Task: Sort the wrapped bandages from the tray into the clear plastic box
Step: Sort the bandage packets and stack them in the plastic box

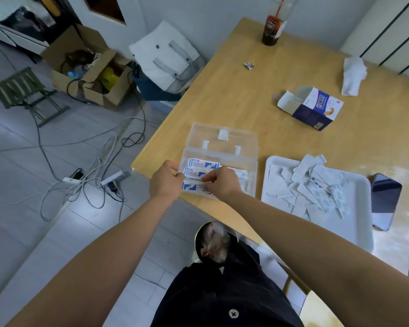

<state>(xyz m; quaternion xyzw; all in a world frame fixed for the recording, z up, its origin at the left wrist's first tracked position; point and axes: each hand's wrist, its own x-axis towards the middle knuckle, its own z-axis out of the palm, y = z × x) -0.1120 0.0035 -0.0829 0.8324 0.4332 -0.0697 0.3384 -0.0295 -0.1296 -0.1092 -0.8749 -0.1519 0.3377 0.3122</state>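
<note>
L hand grips left wall of clear plastic box, prob. to stop it sliding, as it sits near the surface edge. R hand pinches a wrapped bandage in the front row inside box, apparently squaring it w/ stacked bandages behind. Box lid open at back. Just right of box: tray, loose bandages piled in it, so reach is short. Sorting approx. part done.

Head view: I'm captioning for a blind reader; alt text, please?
The left hand holds the clear plastic box by its edge while the right hand pinches a wrapped bandage inside it. More bandages lie in the white tray beside it.
</note>
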